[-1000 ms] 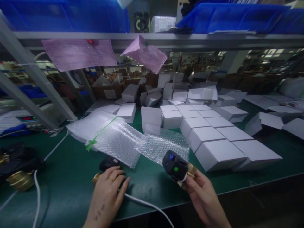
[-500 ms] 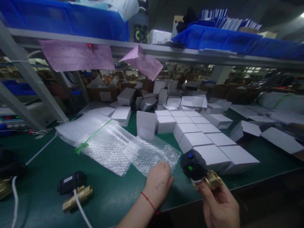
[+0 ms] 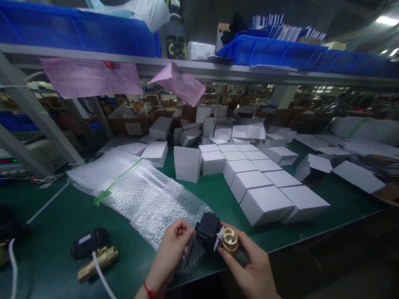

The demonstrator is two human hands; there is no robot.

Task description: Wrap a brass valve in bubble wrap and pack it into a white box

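Note:
My right hand [image 3: 251,261] grips a motorized ball valve [image 3: 208,229] by its brass body, which lies between thumb and fingers. The valve's black housing points left, over the near end of the bubble wrap [image 3: 162,195]. Fingers curled, my left hand [image 3: 174,245] pinches the edge of that wrap just left of the housing. The wrap stretches away to the back left, with a green tie [image 3: 102,196] lying across it. On the bench at left rests a second motorized valve [image 3: 90,243] with a white cable.
Closed white boxes [image 3: 264,201] stand in rows right of the wrap, with an upright white box [image 3: 187,164] beside them. Loose cartons pile up behind. Overhead runs a shelf with blue bins [image 3: 277,50]. At far left, another valve [image 3: 12,226] is partly cut off.
My right hand has brought the valve left and turned it, over the wrap's end. My left hand has moved left and lifted the wrap's edge. The view has shifted slightly.

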